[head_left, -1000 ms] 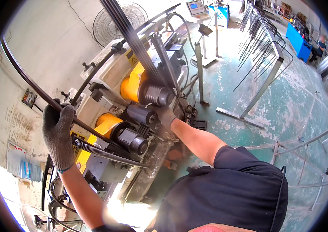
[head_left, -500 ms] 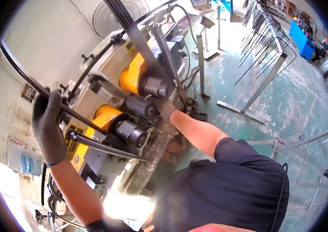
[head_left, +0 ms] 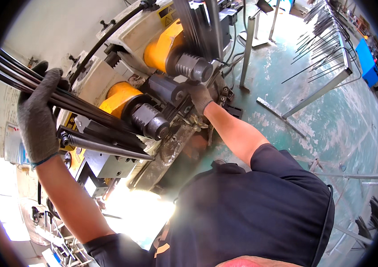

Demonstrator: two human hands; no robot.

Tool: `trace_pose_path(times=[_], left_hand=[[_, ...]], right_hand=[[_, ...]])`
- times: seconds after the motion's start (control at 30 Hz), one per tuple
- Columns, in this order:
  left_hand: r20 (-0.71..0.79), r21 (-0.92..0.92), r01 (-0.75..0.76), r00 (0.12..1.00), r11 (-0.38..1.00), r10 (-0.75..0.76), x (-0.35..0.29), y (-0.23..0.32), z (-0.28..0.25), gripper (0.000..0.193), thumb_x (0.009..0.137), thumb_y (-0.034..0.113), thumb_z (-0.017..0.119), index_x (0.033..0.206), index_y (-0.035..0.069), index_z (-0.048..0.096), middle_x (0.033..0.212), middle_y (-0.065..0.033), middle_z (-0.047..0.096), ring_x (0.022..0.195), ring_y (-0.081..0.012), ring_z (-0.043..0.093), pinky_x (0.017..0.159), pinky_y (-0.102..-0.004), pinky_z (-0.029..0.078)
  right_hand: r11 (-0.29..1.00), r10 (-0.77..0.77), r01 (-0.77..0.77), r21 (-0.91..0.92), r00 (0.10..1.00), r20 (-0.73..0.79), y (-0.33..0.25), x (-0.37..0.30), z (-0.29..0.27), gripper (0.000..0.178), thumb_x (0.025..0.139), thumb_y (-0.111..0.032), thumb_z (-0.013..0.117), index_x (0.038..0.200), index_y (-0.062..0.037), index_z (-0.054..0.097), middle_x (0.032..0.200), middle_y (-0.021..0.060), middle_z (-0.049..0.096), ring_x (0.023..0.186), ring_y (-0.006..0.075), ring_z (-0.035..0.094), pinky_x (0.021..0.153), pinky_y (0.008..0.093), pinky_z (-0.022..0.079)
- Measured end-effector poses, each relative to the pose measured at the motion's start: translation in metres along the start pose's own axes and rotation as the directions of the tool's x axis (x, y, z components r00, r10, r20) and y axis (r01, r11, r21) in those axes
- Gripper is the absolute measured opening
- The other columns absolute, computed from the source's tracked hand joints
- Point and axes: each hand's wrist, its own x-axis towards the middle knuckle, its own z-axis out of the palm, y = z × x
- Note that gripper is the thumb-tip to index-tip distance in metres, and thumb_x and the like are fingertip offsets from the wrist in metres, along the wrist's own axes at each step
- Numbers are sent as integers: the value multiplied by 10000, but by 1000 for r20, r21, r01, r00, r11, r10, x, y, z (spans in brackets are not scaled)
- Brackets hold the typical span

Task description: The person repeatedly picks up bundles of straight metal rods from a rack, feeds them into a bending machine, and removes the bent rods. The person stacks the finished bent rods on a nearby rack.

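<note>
Left grip, grey knit glove with blue-green cuff edge, was closed around a bundle of long thin black rods. Thumb lay over the top. Rods ran out past the grip both ways: up-left to the rim of the view, and down-right toward the machine, just above the near black ribbed metal cylinder.

That cylinder stuck out of a rounded orange-yellow metal housing, right of the left grip, apart from it. Below and right of the same grip, under the rods: a grey metal bar wrapped in a coil spring.

Right grip, also in a grey glove, was at the machine, just right of a smooth dark grey cylinder. Fingers partly hidden there; could not make out whether they were pinching anything or spread.

Directly above the right grip: the far black ribbed metal cylinder, with a second orange-yellow metal housing up-left of it. Blurred dark upright strips stood above that. Well right of the right grip: a grey metal stand hung with thin black rods, on a worn green floor.
</note>
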Motion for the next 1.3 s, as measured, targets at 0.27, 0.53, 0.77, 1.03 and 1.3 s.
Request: trace_pose_path(times=[0.27, 0.53, 0.77, 1.03, 1.3], left_hand=[[118, -217, 167, 983, 962, -144, -4, -11, -2, 440, 953, 156, 766, 1352, 2, 666, 1072, -136, 779, 983, -217, 761, 924, -347, 618], [113, -194, 210, 975, 958, -191, -5, -15, -7, 414, 972, 153, 750, 1353, 9, 672, 1124, -140, 776, 1064, -218, 749, 988, -351, 592], [108, -163, 216, 974, 963, -200, -9, -13, -4, 419, 1012, 135, 694, 1404, 2, 627, 1160, -136, 757, 1070, -209, 739, 965, -349, 599], [136, -134, 264, 960, 955, -246, -4, -23, -15, 431, 1050, 176, 657, 1434, -10, 596, 1209, -143, 746, 1122, -214, 726, 1021, -350, 573], [163, -92, 276, 952, 957, -259, -12, -11, -21, 428, 1027, 169, 679, 1418, 6, 616, 1193, -125, 755, 1107, -195, 721, 1011, -334, 560]], right_hand=[[994, -76, 75, -79, 997, -13, 26, 27, -13, 213, 919, -167, 762, 1057, -9, 803, 957, 69, 782, 860, 156, 706, 777, 323, 530], [993, -79, 83, -84, 996, 41, 30, 32, -15, 240, 916, -166, 751, 1075, 11, 787, 975, 106, 787, 900, 170, 718, 803, 345, 533], [992, -89, 97, -85, 992, 88, 35, 38, -21, 276, 910, -194, 764, 1075, 27, 764, 982, 127, 785, 885, 176, 720, 807, 355, 535], [968, -201, 218, -128, 971, 129, 38, 43, -24, 285, 912, -229, 756, 1027, 32, 746, 931, 127, 773, 861, 167, 711, 781, 364, 539], [856, -277, 304, -419, 953, 127, 9, 8, -6, 257, 925, -267, 706, 958, -21, 771, 899, 146, 770, 876, 235, 750, 782, 384, 551]])
